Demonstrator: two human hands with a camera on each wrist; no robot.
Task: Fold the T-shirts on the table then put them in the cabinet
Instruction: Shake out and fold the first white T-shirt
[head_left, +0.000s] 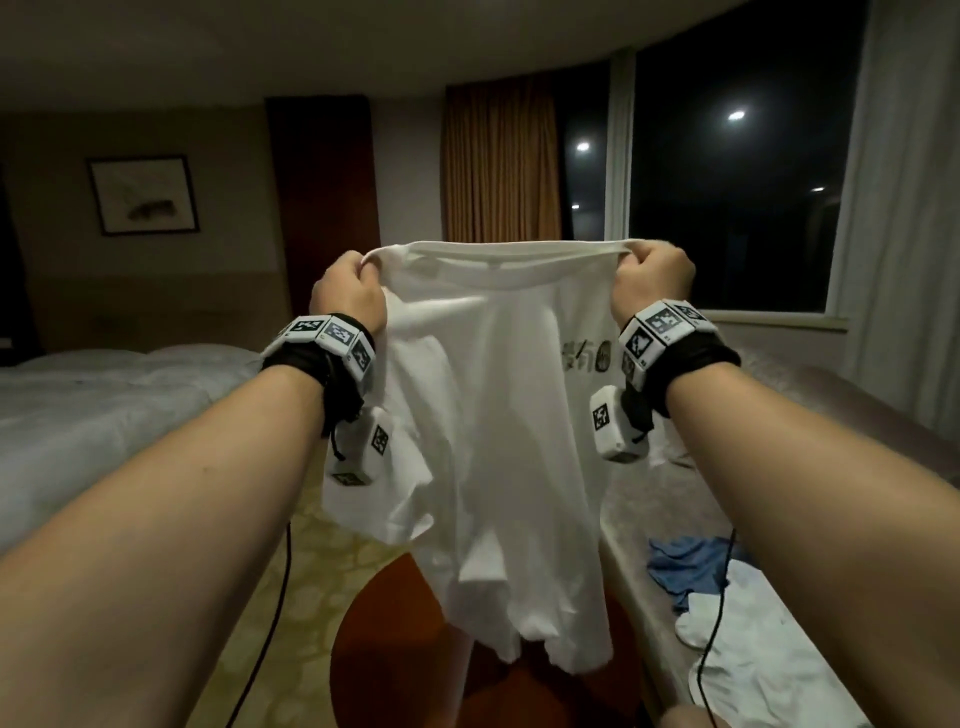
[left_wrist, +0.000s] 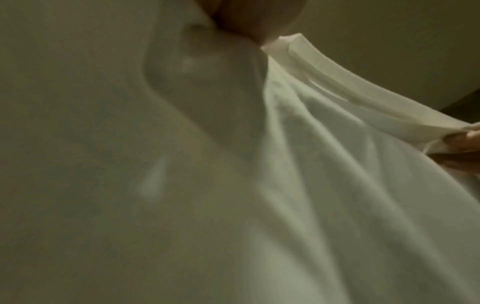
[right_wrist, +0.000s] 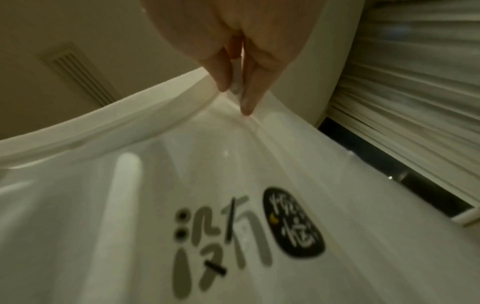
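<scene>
A white T-shirt (head_left: 498, 415) with a dark printed logo (head_left: 587, 356) hangs in the air in front of me, held up by its top edge. My left hand (head_left: 350, 293) grips the shirt's upper left corner with curled fingers. My right hand (head_left: 652, 278) grips the upper right corner. In the right wrist view my fingertips (right_wrist: 241, 96) pinch the white T-shirt (right_wrist: 233, 185) at its neck band, above the logo (right_wrist: 293, 222). In the left wrist view the white T-shirt (left_wrist: 324, 174) fills the frame and my left hand (left_wrist: 257, 18) shows at the top. The shirt's lower hem dangles over a round wooden table (head_left: 395, 649).
More clothes, a blue garment (head_left: 685, 566) and a white one (head_left: 753, 665), lie on a long upholstered bench (head_left: 649, 499) at the right. A bed (head_left: 104, 405) stands at the left. Behind are a curtain (head_left: 498, 161) and a dark window (head_left: 737, 182). Cables hang from both wrists.
</scene>
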